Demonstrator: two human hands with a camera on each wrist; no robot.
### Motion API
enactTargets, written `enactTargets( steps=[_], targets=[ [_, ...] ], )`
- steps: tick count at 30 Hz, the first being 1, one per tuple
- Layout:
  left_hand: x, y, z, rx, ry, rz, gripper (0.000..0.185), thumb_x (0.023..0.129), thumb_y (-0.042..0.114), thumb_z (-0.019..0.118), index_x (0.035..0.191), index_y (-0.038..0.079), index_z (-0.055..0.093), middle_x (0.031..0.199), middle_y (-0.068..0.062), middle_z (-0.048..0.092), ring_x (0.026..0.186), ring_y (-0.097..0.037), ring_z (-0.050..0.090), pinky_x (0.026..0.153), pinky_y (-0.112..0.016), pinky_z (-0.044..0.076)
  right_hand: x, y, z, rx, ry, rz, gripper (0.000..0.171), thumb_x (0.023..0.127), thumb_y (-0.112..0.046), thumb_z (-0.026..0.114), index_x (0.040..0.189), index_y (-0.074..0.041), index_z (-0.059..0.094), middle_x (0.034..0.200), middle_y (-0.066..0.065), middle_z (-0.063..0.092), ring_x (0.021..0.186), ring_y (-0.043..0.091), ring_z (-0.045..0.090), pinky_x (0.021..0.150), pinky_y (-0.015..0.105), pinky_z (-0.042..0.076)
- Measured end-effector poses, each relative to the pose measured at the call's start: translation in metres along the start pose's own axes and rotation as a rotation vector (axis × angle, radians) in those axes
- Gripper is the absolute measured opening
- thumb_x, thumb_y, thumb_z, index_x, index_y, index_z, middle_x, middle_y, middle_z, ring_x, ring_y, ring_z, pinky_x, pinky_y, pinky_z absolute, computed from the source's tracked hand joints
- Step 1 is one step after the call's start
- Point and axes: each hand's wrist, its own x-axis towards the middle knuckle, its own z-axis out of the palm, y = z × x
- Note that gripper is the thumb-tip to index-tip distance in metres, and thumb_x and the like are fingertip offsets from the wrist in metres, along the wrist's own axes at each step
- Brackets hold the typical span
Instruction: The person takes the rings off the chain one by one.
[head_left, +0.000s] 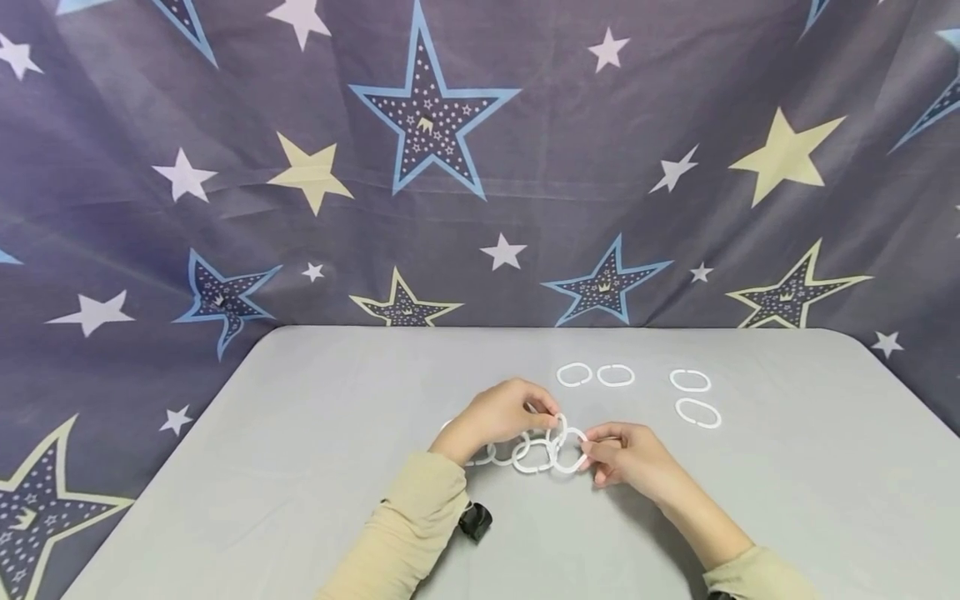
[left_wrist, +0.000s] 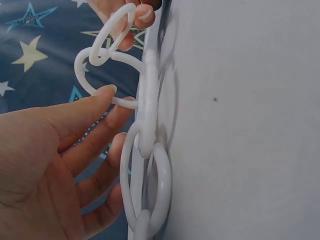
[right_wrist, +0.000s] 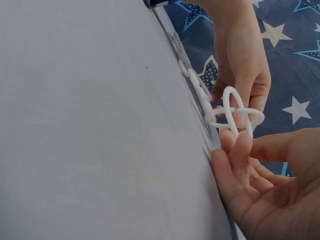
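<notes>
My left hand (head_left: 504,413) pinches a white plastic oval link (left_wrist: 80,70) between thumb and forefinger. This link hooks through the end of a white chain (left_wrist: 164,187), which runs left along the table beneath the hand and is partly hidden by it. From the other side, my right hand (head_left: 633,458) pinches another white link (right_wrist: 226,102) between thumb and fingers. The two held links cross each other, one looped through the other in the left wrist view. Both hands are close together over the table, fingertips right at the links.
Two loose white links (head_left: 574,364) lie side by side toward the back of the grey table (head_left: 337,383). Farther right are two more links (head_left: 697,426), one behind the other. A star-patterned cloth (head_left: 525,192) hangs behind the table. Black wrist gear (head_left: 475,522) sits at the left sleeve.
</notes>
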Motion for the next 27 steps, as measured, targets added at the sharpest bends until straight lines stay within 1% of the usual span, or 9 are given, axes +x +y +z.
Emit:
enactTargets(
  steps=[8,11,20,27],
  targets=[
    [-0.0028,0.0011,-0.0006,-0.017,0.023,-0.02,0.011,0.089,0.025,0.075,0.098,0.019,0.077,0.086,0.014,0.072,0.08,-0.002,0.061,0.08,-0.028,0.047,0.0007,0.0023,0.0015,0.015,-0.027,0.008,0.031,0.092,-0.005,0.061,0.114,0.016,0.057,0.076,0.007,0.071,0.054,0.009,0.056,0.059,0.026,0.054],
    [-0.0028,0.0013,-0.0008,-0.013,0.026,-0.015,0.011,0.089,0.025,0.075,0.098,0.018,0.077,0.086,0.013,0.072,0.081,-0.003,0.062,0.08,-0.028,0.047,0.0009,0.0025,0.0009,0.014,-0.032,0.003,0.031,0.092,-0.005,0.061,0.114,0.017,0.056,0.076,0.007,0.071,0.054,0.009,0.056,0.058,0.026,0.054],
    [-0.002,-0.0002,-0.0012,0.029,0.031,-0.021,0.009,0.089,0.026,0.075,0.096,0.021,0.078,0.086,0.016,0.071,0.08,-0.002,0.061,0.079,-0.028,0.047,0.0005,0.0022,0.0001,0.018,-0.055,0.013,0.033,0.091,-0.004,0.061,0.115,0.018,0.056,0.075,0.007,0.071,0.055,0.008,0.057,0.062,0.029,0.056],
    [-0.0021,-0.0021,-0.0004,0.058,0.048,-0.036,0.009,0.088,0.029,0.075,0.095,0.025,0.078,0.082,0.019,0.07,0.078,-0.002,0.061,0.078,-0.032,0.047,0.0005,0.0019,0.0003,0.03,-0.061,0.02,0.033,0.091,-0.003,0.062,0.115,0.018,0.055,0.075,0.007,0.071,0.056,0.008,0.058,0.062,0.029,0.056]
  ],
)
